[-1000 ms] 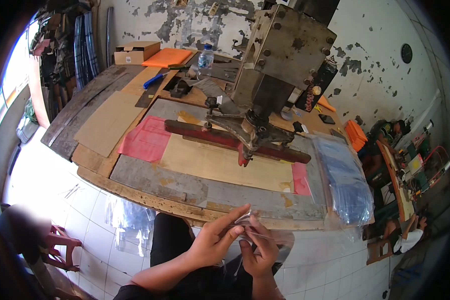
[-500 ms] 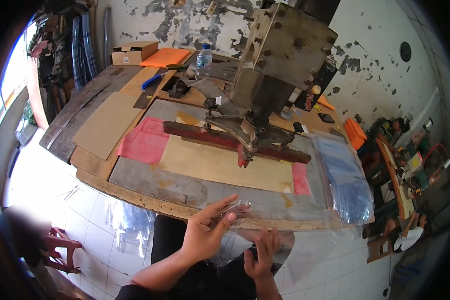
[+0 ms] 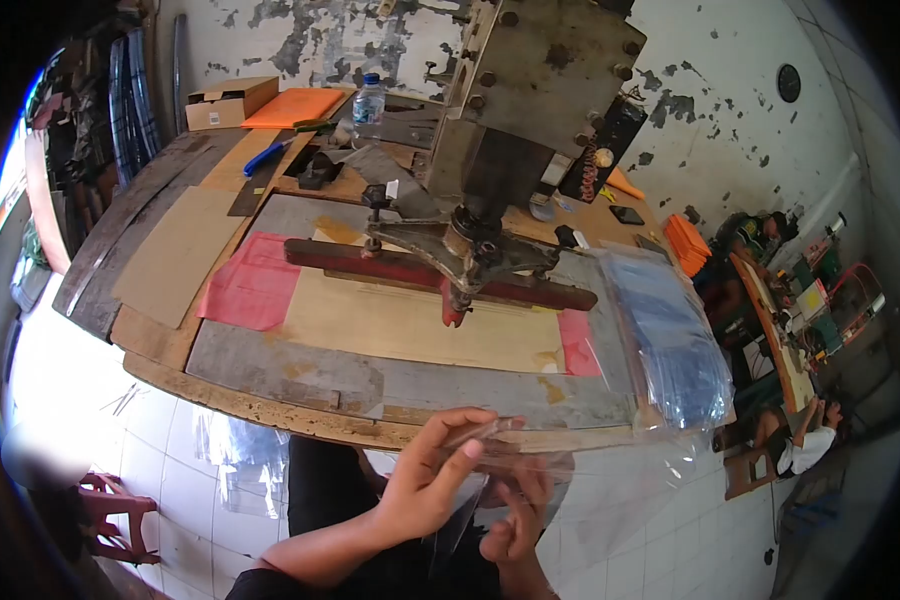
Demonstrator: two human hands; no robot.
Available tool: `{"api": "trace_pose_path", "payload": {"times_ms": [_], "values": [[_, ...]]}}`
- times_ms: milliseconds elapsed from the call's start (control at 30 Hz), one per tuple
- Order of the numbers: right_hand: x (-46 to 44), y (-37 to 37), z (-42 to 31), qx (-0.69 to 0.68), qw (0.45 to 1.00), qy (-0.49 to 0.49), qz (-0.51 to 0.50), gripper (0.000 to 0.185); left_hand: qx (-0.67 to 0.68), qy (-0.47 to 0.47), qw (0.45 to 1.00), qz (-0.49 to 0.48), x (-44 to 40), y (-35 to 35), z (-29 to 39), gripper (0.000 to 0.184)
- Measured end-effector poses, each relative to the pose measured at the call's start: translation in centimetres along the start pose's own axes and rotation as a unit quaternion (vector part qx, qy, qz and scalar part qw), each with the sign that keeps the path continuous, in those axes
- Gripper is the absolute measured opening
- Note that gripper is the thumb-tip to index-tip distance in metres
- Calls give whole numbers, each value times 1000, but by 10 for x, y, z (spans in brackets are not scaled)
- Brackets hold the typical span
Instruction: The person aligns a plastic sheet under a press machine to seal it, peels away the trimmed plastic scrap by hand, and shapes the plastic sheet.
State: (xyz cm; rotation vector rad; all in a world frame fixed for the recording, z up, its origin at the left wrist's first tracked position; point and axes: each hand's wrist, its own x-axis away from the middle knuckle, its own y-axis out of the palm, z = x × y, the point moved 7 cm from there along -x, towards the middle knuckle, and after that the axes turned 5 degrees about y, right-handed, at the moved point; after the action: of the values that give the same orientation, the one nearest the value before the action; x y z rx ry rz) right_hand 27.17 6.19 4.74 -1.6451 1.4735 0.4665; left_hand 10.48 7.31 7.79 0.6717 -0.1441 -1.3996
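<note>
My left hand (image 3: 425,490) is closed, pinching the edge of a clear plastic sheet (image 3: 630,475) between thumb and fingers, just in front of the table's front edge. The sheet stretches out to the right and hangs below the edge. My right hand (image 3: 518,515) is against the sheet, partly seen through it, with fingers loosely bent and thumb apart. Beyond them, a press head with a red bar (image 3: 440,280) stands over a cream sheet (image 3: 410,325) with pink ends on a grey plate (image 3: 270,375).
A stack of clear bluish plastic sheets (image 3: 670,345) lies at the table's right. On the left are a brown board (image 3: 175,255), a cardboard box (image 3: 232,104) and a water bottle (image 3: 368,105). A red stool (image 3: 120,518) stands at lower left. Another person (image 3: 808,445) sits at far right.
The camera view has shifted, so the table appears further left. My left hand stays closed on the plastic sheet. My right fingers were straighter and are now more bent.
</note>
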Motion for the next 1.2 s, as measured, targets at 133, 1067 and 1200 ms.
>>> {"api": "trace_pose_path", "payload": {"times_ms": [133, 1067, 1200], "values": [[-40, 31, -15, 84, 995, -14, -51, 34, -30, 15, 999, -18, 2, -5, 16, 46], [-62, 34, -42, 64, 993, -36, -87, 45, -175, 123, 977, -29, 21, -2, 30, 75], [-64, 29, -42, 46, 994, -17, -101, 44, -165, 116, 978, -51, 29, -6, 23, 70]]}}
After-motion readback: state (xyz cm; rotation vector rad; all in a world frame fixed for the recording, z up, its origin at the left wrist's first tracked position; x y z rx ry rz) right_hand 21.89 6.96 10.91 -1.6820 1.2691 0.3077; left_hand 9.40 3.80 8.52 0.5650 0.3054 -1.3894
